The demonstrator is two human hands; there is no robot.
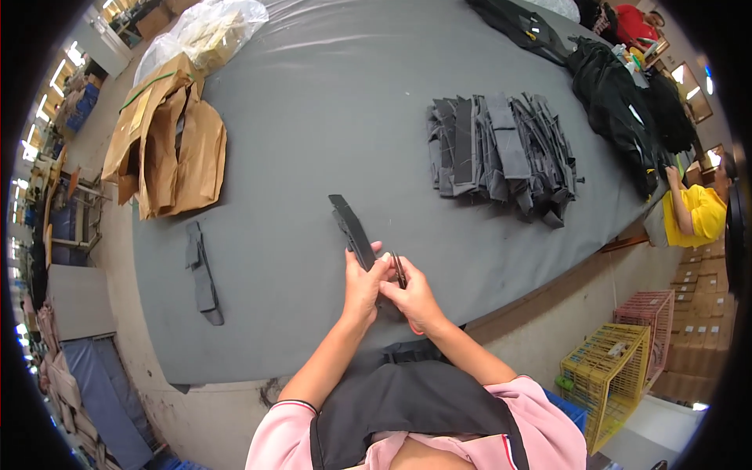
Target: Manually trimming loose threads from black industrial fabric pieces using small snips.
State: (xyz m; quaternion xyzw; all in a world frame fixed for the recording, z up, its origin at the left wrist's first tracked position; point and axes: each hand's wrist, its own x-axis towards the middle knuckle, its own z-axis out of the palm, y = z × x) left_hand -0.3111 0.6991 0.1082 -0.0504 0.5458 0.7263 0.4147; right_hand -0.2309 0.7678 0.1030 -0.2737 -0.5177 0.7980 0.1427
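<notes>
My left hand (362, 291) is closed on a dark grey fabric strip (351, 227), which points up and away over the table. Close beside it, my right hand (417, 299) grips a small dark tool with thin pointed tips that looks like thread snips (400, 270). The two hands nearly touch at the near end of the strip. Off to the left, a single similar fabric piece (204, 272) lies flat. A wide pile of dark grey fabric pieces (501, 153) lies farther away on the right.
A grey-covered table (313, 141) spans the view. Far left sit an open brown paper bag (176, 149) and a clear plastic bag (211, 35). Black garments (619, 110) line the right edge, near a person in yellow (697, 213). Yellow wire crates (607, 376) stand at lower right.
</notes>
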